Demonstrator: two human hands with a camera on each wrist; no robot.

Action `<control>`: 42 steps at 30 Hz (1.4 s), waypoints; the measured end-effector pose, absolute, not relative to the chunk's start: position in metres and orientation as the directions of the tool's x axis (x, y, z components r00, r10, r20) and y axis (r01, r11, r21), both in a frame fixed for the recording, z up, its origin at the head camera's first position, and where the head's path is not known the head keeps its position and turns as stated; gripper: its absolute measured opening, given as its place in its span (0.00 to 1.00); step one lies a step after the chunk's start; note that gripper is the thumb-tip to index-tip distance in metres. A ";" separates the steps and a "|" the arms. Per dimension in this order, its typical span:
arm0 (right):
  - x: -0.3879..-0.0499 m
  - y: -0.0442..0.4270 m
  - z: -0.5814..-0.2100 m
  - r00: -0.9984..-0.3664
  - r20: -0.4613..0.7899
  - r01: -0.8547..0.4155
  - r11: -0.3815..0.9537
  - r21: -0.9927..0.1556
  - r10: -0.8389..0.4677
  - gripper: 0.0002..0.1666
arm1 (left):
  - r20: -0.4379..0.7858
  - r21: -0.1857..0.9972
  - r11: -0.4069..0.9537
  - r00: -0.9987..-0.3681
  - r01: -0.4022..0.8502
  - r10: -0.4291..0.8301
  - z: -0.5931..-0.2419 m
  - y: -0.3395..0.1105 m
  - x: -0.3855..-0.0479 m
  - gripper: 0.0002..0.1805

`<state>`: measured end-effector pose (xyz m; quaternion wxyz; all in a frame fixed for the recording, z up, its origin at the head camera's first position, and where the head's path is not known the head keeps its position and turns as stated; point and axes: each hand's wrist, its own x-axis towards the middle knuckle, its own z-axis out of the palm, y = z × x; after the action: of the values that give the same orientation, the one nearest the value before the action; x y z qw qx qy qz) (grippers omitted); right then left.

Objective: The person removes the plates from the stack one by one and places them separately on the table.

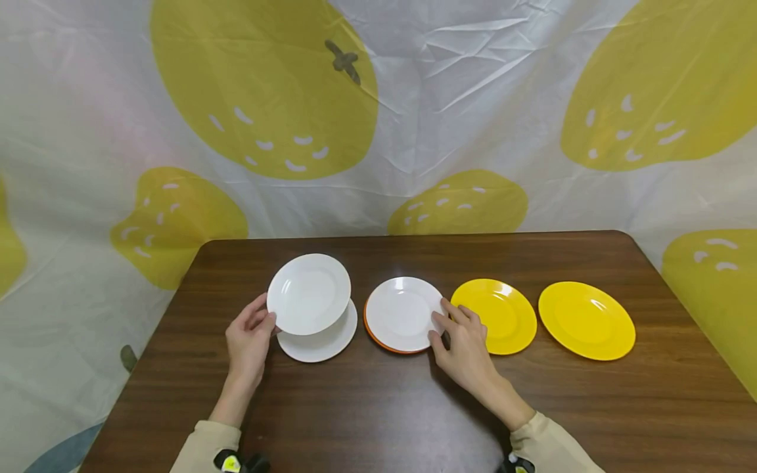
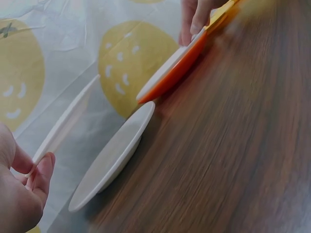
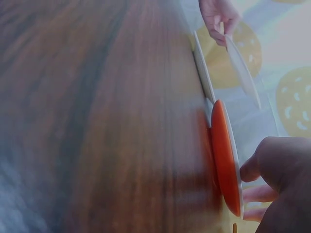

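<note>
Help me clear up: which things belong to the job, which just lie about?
Likely the job: raised plate, in left hand; lower white plate; middle white plate, right hand touching; orange plate beneath.

Apparently lying about: left yellow plate; right yellow plate.

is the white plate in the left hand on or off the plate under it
Off: the left wrist view shows background cloth between the held plate and the lower white plate.

brown, wood-grained, round-cornered table [image 1: 367, 407]; beyond it at twelve o'clock, white fabric backdrop [image 1: 414, 131] with yellow fruit prints [image 1: 260, 79], creased toward one o'clock.
</note>
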<state>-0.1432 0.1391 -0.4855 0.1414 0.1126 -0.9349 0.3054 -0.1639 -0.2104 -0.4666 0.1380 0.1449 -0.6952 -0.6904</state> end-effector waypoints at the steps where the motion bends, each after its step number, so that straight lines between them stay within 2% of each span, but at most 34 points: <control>1: -0.143 0.139 -0.486 -0.935 0.333 -0.296 0.787 -0.541 -0.123 0.22 | -0.010 1.000 0.012 -0.917 -0.016 -0.398 -0.467 -0.212 -0.164 0.23; 13: -0.141 0.138 -0.485 -0.938 0.323 -0.291 0.787 -0.544 -0.124 0.23 | -0.009 0.999 0.039 -0.886 -0.031 -0.464 -0.469 -0.236 -0.157 0.23; 32: -0.143 0.142 -0.485 -0.931 0.346 -0.299 0.789 -0.536 -0.117 0.22 | -0.009 0.999 -0.047 -0.820 0.022 -0.572 -0.475 -0.258 -0.153 0.24; 42: -0.143 0.141 -0.488 -0.928 0.350 -0.307 0.789 -0.532 -0.125 0.22 | -0.038 0.996 -0.089 -0.771 0.024 -0.636 -0.484 -0.276 -0.143 0.17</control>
<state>-0.1433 0.1407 -0.4881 0.1497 0.1159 -0.9338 0.3037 -0.1430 -0.2761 -0.4841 0.2369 0.2420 -0.6321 -0.6970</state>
